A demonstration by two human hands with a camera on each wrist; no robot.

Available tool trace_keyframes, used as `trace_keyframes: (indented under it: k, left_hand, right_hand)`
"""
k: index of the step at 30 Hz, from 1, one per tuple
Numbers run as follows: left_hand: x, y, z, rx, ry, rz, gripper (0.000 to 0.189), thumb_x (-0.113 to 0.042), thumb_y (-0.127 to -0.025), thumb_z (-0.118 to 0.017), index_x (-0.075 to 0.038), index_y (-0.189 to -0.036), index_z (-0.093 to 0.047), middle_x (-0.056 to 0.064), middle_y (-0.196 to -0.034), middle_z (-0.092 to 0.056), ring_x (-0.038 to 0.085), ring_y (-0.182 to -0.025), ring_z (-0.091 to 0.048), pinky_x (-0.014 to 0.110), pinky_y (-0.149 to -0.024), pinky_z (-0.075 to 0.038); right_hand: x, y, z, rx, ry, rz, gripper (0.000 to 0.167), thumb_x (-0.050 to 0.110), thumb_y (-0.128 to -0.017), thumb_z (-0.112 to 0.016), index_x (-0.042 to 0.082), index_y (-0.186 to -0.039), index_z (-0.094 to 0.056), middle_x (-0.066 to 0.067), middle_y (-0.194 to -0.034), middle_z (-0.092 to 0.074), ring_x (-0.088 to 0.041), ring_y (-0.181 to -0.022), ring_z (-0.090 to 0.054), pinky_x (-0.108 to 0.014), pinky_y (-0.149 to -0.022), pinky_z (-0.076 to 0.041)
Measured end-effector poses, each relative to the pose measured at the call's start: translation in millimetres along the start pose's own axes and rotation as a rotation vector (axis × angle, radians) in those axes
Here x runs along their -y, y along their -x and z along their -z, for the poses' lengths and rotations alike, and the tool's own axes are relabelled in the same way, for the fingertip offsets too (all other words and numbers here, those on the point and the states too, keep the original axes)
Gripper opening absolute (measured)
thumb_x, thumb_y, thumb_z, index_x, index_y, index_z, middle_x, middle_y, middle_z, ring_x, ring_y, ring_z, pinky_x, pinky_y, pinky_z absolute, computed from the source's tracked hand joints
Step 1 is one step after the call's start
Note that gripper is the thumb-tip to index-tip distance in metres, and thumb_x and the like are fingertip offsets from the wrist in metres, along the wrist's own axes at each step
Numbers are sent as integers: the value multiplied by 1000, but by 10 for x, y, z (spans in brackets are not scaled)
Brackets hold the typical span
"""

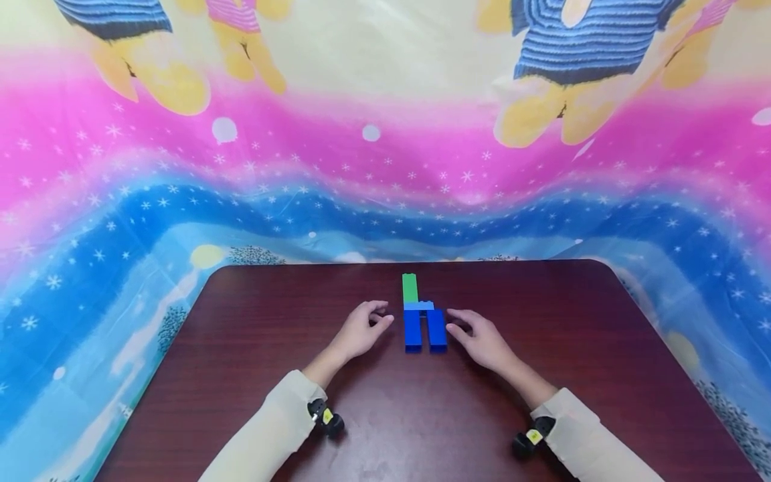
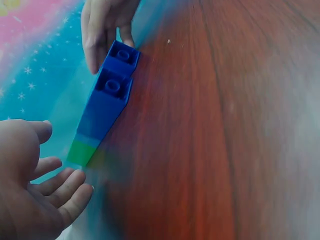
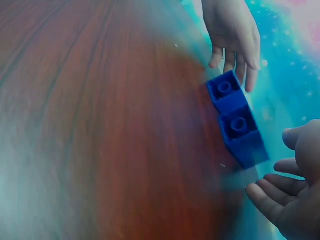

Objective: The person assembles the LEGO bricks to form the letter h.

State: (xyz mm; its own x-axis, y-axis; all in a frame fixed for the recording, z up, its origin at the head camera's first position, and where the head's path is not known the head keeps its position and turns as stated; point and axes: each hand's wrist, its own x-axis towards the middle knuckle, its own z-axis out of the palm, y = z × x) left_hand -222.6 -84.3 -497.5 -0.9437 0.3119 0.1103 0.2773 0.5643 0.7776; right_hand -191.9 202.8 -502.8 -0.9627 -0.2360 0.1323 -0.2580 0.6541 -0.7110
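Note:
A small figure of toy building blocks lies in the middle of the table. Two dark blue blocks point(image 1: 437, 330) form parallel legs, joined at the far end by a light blue block point(image 1: 419, 306). A green block point(image 1: 409, 288) extends beyond it on the left side. My left hand point(image 1: 363, 329) hovers left of the figure, apart from it, with relaxed fingers. On the other side, my right hand point(image 1: 482, 338) is close beside the right blue block, its fingers loosely bent and holding nothing. Both wrist views show the hollow undersides of the blue blocks point(image 2: 112, 87) facing the camera.
The dark wooden table point(image 1: 289, 288) has rounded far corners. A patterned cloth point(image 1: 373, 174) in pink, blue and cream hangs behind and along its sides. Black wrist cameras point(image 1: 326, 419) sit on both cream sleeves point(image 1: 271, 428).

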Motion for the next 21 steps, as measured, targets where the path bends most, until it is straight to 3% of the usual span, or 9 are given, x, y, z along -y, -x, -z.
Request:
trace_keyframes:
  k: [8, 15, 21]
  left_hand:
    - [-62, 93, 383, 20, -132, -62, 49, -27, -101, -66, 0, -140, -57, 19, -135, -60, 31, -119, -62, 48, -104, -48]
    - [-57, 193, 775, 17, -251, -98, 55, -28, -100, -67, 2, -144, -53, 18, -144, -55, 33, -136, -50, 50, -113, -39]
    - [-21, 269, 1125, -21, -312, -104, 57, -29, -101, -66, 1, -146, -50, 21, -147, -52, 37, -139, -46, 54, -115, -36]
  right_hand:
    - [51, 41, 451, -19, 133, 70, 48, 26, -103, -63, 2, -145, -55, -22, -141, -56, -39, -123, -59, -53, -92, -55]
    - [56, 88, 867, -50, 285, 127, 53, 29, -104, -62, -1, -145, -52, -27, -144, -52, -45, -134, -46, -63, -108, -37]
    - [42, 161, 1156, -106, 393, 176, 56, 28, -100, -68, -3, -144, -54, -29, -142, -51, -49, -133, -44, -67, -106, -36]
